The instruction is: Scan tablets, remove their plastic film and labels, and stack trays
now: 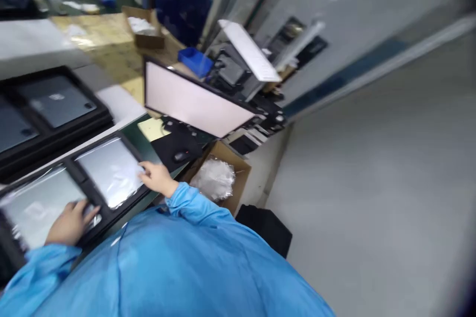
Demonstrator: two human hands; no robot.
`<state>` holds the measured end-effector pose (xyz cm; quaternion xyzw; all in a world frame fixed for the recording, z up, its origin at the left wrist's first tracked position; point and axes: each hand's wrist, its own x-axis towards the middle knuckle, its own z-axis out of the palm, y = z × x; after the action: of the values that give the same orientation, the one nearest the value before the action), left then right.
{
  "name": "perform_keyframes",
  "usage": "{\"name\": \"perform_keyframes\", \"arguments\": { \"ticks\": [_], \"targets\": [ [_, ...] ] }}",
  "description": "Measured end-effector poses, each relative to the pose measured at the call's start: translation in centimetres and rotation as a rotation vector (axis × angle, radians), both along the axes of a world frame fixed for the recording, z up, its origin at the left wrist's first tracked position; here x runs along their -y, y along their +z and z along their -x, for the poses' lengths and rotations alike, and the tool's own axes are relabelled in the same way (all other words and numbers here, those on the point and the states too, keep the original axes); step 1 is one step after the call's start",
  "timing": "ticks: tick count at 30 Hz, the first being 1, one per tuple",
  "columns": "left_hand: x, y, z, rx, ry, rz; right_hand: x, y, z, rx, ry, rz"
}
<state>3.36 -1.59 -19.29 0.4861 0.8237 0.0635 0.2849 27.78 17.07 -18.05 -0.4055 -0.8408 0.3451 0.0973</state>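
A black tray [70,168] lies at the near left of the bench, with two silver panels under clear film in its compartments. My left hand [70,223] rests on the near edge of the left panel [33,203], fingers curled on the film. My right hand [158,178] touches the right edge of the right panel [111,168], fingers apart on the plastic wrap. Both arms wear blue sleeves. Whether either hand truly grips the film is unclear.
A second black tray [52,109] with grey panels sits behind. A monitor [193,101] with a pale screen stands to the right, a black mouse [180,156] on a mat before it. A cardboard box [223,178] of plastic wrap stands on the floor. A blue bin [195,62] sits farther back.
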Motion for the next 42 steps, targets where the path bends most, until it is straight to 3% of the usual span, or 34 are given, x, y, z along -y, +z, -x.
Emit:
{"name": "perform_keyframes", "arguments": {
  "ticks": [3, 5, 11, 14, 17, 20, 23, 25, 32, 37, 42],
  "targets": [
    [0.2, 2.1, -1.4, 0.028, 0.139, 0.002, 1.8, -0.4, 0.9, -0.080, 0.031, 0.045],
    [1.0, 2.3, -0.9, 0.068, 0.281, -0.008, 2.8, -1.3, 2.1, -0.150, 0.062, 0.109],
    [9.2, 0.3, 2.8, 0.291, 0.919, -0.266, 8.6, -4.3, 8.3, -0.239, 0.187, 0.519],
    [12.2, -1.3, 3.7, 0.545, 1.053, -0.417, 11.7, -5.2, 13.0, -0.171, 0.213, 0.641],
    [13.0, -2.8, 3.8, 0.770, 1.180, -0.643, 13.3, -5.8, 18.3, -0.050, 0.155, 0.660],
    [12.8, -3.8, 3.7, 0.904, 1.203, -0.765, 13.8, -6.3, 22.5, 0.044, 0.091, 0.591],
    [12.7, -4.4, 3.8, 0.946, 1.183, -0.755, 13.6, -6.9, 24.4, 0.038, 0.073, 0.462],
    [12.9, -4.7, 4.2, 1.018, 1.195, -0.750, 13.5, -7.2, 24.6, 0.012, 0.057, 0.458],
    [13.6, -5.3, 5.5, 1.307, 1.195, -0.776, 13.3, -6.9, 24.1, -0.035, 0.001, 0.656],
    [13.6, -5.0, 5.3, 1.307, 1.343, -0.844, 13.0, -6.3, 24.3, -0.053, 0.024, 0.731],
    [14.1, -3.3, 6.3, 1.234, 1.502, -0.840, 13.2, -5.7, 24.4, -0.002, -0.017, 0.644]
  ]
}}
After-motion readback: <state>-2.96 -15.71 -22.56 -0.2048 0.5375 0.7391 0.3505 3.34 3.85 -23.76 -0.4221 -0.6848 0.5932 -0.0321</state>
